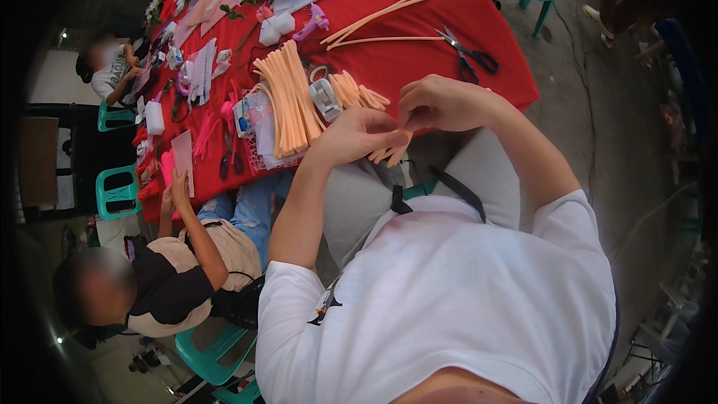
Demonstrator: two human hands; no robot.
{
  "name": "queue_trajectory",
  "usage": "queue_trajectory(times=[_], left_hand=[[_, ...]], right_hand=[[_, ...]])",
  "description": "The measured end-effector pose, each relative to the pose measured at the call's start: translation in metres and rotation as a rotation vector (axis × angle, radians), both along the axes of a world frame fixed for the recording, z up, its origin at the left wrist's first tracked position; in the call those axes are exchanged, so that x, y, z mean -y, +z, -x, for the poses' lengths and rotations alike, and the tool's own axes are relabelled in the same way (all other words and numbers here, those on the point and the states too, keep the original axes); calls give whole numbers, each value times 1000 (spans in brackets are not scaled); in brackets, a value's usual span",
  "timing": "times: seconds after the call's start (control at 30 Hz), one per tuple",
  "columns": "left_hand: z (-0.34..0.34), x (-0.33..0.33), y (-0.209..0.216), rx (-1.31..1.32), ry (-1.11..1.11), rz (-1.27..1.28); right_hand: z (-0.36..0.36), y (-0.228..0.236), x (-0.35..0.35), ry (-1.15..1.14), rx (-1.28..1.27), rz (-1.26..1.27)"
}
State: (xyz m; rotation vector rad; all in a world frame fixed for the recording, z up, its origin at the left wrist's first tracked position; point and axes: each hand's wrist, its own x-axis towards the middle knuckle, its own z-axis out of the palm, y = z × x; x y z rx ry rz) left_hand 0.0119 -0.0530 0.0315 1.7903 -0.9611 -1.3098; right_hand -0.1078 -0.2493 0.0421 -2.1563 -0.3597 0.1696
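My left hand (357, 136) is closed around a small bunch of peach pipe cleaners (390, 155), whose ends stick out below the fingers. Its thumb points toward my right hand (441, 103), which pinches at the top of the same bunch. Both hands are over my lap at the table's near edge. Just beyond them lie short peach pipe cleaners (351, 90) and a grey tape dispenser (324, 99). Left of these is a thick bundle of long peach pipe cleaners (288, 101). Dark-handled scissors (467, 54) rest open at the right.
The red-covered table (493, 26) holds loose long pipe cleaners (378, 18), a purple glue gun (312, 22) and pink materials (206, 135). To my left a seated person (176, 254) handles pink pieces; another sits farther off. Green plastic chairs (118, 191) stand around.
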Motion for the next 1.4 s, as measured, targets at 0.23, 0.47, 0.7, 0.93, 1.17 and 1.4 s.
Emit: queue_trajectory(times=[0.23, 0.47, 0.7, 0.93, 1.17, 1.4], left_hand=[[3, 6, -35, -111, 111, 52], [16, 26, -88, -460, 627, 335], [24, 57, -118, -112, 757, 497], [1, 58, -91, 873, 665, 357], [-53, 87, -110, 478, 191, 349], [-51, 97, -149, 249, 382, 104]], right_hand=[[-11, 0, 7, 30, 120, 244], [-3, -52, -2, -766, 552, 282], [-17, -115, -6, -710, -86, -668], [-45, -121, 45, -438, -189, -571], [-81, -123, 77, -111, -253, 22], [-84, -155, 80, -192, 21, 443]])
